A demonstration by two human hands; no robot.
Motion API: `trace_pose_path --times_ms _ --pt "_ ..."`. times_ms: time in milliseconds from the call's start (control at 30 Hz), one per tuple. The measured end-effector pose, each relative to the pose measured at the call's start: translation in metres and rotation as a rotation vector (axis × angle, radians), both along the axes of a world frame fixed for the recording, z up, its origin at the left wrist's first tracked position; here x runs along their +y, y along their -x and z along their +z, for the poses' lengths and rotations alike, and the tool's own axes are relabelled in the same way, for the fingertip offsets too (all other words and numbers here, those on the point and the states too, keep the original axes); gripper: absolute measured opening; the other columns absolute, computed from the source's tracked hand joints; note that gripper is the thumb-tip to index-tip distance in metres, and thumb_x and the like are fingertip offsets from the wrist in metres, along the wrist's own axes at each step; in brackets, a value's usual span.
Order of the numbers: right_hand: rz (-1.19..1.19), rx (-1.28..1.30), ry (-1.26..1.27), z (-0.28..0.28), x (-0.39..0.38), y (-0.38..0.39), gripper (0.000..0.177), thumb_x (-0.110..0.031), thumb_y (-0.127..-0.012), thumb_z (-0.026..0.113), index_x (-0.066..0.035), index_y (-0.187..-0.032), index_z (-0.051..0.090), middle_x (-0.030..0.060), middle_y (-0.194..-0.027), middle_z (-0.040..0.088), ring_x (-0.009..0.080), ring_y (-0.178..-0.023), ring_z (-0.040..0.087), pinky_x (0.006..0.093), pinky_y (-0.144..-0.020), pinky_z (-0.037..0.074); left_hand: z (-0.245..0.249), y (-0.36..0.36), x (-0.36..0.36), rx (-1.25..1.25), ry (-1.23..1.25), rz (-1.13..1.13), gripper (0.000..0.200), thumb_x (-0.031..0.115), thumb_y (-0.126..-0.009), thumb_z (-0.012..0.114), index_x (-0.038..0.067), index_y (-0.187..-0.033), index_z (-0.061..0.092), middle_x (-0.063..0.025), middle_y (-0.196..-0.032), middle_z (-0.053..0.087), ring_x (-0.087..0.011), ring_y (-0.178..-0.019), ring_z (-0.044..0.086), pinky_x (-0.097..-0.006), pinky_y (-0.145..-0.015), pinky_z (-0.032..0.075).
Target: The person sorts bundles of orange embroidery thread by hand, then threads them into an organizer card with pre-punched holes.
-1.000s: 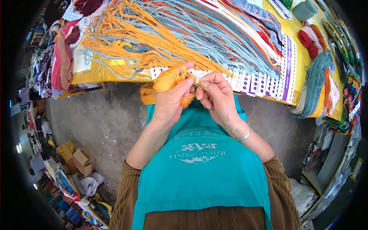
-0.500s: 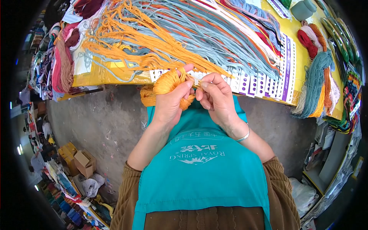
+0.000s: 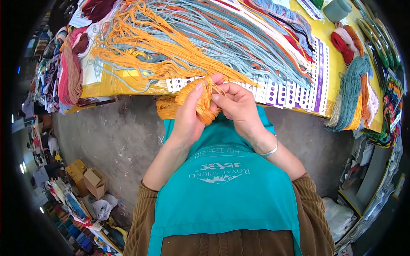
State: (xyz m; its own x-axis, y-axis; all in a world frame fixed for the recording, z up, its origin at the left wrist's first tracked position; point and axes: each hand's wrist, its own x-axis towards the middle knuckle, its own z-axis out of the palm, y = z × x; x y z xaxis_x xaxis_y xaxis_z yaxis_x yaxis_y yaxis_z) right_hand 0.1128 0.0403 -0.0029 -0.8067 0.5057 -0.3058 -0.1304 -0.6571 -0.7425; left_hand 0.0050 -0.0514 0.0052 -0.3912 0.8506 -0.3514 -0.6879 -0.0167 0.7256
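Observation:
My left hand (image 3: 191,112) is closed around a looped skein of orange thread (image 3: 206,106), its thumb lying along the near side. A few strands rise from the skein's top toward my right hand (image 3: 236,105), whose thumb and forefinger pinch them. More of the orange thread hangs behind the left hand, at the table edge. Just beyond the hands, long orange strands (image 3: 179,42) lie over light blue strands (image 3: 222,47) on the table. White cards with punched holes (image 3: 273,91) line the near edge, with thread ends close to them.
The yellow table (image 3: 102,87) runs across in front of me. Thread bundles hang at its right end, including a teal bundle (image 3: 353,91), and a pink bundle (image 3: 68,72) hangs at the left. A grey-green jar (image 3: 337,10) stands far right. Cardboard boxes (image 3: 95,182) sit on the floor.
The skein has turned in my left hand, and its thumb has shifted up along it. My right fingers have moved slightly and now draw thin strands out from the skein's top.

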Motion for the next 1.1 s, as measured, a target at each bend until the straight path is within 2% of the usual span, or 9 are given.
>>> trace_pose_path --times_ms 167,267,367,500,667,800,900,1000,1100 --pt "-0.008 -0.019 -0.037 -0.001 -0.002 0.001 0.003 -0.003 -0.09 0.061 0.0 -0.091 0.062 0.0047 -0.077 0.066 0.0083 -0.07 0.06 0.0224 -0.069 0.046 0.0 0.0 0.0 0.051 -0.002 -0.01 0.051 0.031 -0.102 0.031 -0.005 -0.135 0.044 -0.0139 -0.127 0.052 -0.0199 -0.116 0.051 -0.0347 -0.102 0.039" --pt "-0.044 -0.007 -0.029 -0.002 -0.004 0.001 0.002 -0.003 -0.09 0.061 -0.001 -0.089 0.061 0.0042 -0.077 0.066 0.0063 -0.067 0.057 0.0207 -0.064 0.044 0.001 -0.003 0.002 0.036 -0.002 0.031 0.048 0.032 -0.102 0.039 -0.004 -0.132 0.049 -0.0096 -0.12 0.057 -0.0115 -0.099 0.054 -0.0275 -0.089 0.044" --pt "-0.065 -0.009 -0.007 -0.007 -0.002 -0.002 0.002 -0.003 -0.089 0.06 -0.003 -0.087 0.06 0.0028 -0.076 0.066 0.0024 -0.061 0.051 0.0183 -0.054 0.037 0.002 -0.002 0.002 -0.004 -0.031 0.046 0.043 0.025 -0.1 0.043 -0.004 -0.131 0.05 -0.0095 -0.122 0.057 -0.0116 -0.101 0.054 -0.0271 -0.089 0.045" --pt "-0.117 -0.008 -0.005 -0.005 -0.003 -0.002 0.003 -0.003 -0.088 0.06 -0.005 -0.086 0.06 0.0005 -0.075 0.066 -0.0014 -0.055 0.041 0.0174 -0.047 0.026 0.005 -0.005 0.003 0.027 0.028 0.094 0.037 0.009 -0.094 0.053 -0.003 -0.129 0.053 -0.0057 -0.109 0.06 -0.0094 -0.091 0.055 -0.0247 -0.081 0.047" --pt "-0.12 0.006 -0.002 -0.007 -0.004 -0.003 0.002 -0.003 -0.088 0.06 -0.005 -0.086 0.06 -0.0002 -0.076 0.066 -0.0008 -0.055 0.04 0.0177 -0.047 0.027 0.002 -0.003 0.003 0.08 0.048 0.104 0.039 0.0 -0.089 0.059 -0.002 -0.127 0.054 -0.0016 -0.095 0.06 -0.0074 -0.08 0.053 -0.023 -0.075 0.047" --pt "-0.139 0.021 0.019 -0.009 -0.004 -0.003 0.003 -0.003 -0.088 0.06 -0.005 -0.086 0.06 -0.0002 -0.079 0.066 -0.0007 -0.056 0.04 0.0179 -0.047 0.027 0.003 -0.003 0.003 0.053 0.057 0.129 0.039 0.0 -0.089 0.059 -0.002 -0.127 0.054 -0.0017 -0.096 0.06 -0.0078 -0.081 0.053 -0.0232 -0.075 0.047" --pt "-0.134 0.023 0.03 -0.012 -0.004 -0.005 0.003 -0.004 -0.087 0.062 -0.006 -0.086 0.06 0.0 -0.081 0.066 0.0 -0.061 0.045 0.0178 -0.048 0.027 0.011 -0.005 0.007 0.021 0.092 0.166 0.038 0.0 -0.088 0.058 -0.002 -0.126 0.055 -0.0027 -0.101 0.06 -0.0078 -0.081 0.053 -0.0234 -0.075 0.047" --pt "-0.095 0.012 -0.017 -0.006 -0.002 -0.006 0.002 -0.002 -0.088 0.061 -0.004 -0.088 0.06 0.0019 -0.084 0.066 0.0042 -0.07 0.055 0.0186 -0.056 0.039 0.005 -0.002 0.002 0.038 0.057 0.102 0.038 0.0 -0.088 0.058 -0.002 -0.125 0.055 -0.004 -0.108 0.06 -0.0074 -0.08 0.053 -0.0236 -0.074 0.046" --pt "-0.111 0.046 -0.048 -0.006 -0.005 -0.005 0.003 0.001 -0.088 0.059 -0.002 -0.089 0.059 0.0042 -0.085 0.066 0.0096 -0.079 0.061 0.023 -0.07 0.047 0.001 -0.001 0.0 0.055 0.045 0.073 0.038 -0.001 -0.087 0.058 -0.002 -0.125 0.055 -0.0043 -0.111 0.06 -0.0069 -0.079 0.052 -0.0236 -0.072 0.046"
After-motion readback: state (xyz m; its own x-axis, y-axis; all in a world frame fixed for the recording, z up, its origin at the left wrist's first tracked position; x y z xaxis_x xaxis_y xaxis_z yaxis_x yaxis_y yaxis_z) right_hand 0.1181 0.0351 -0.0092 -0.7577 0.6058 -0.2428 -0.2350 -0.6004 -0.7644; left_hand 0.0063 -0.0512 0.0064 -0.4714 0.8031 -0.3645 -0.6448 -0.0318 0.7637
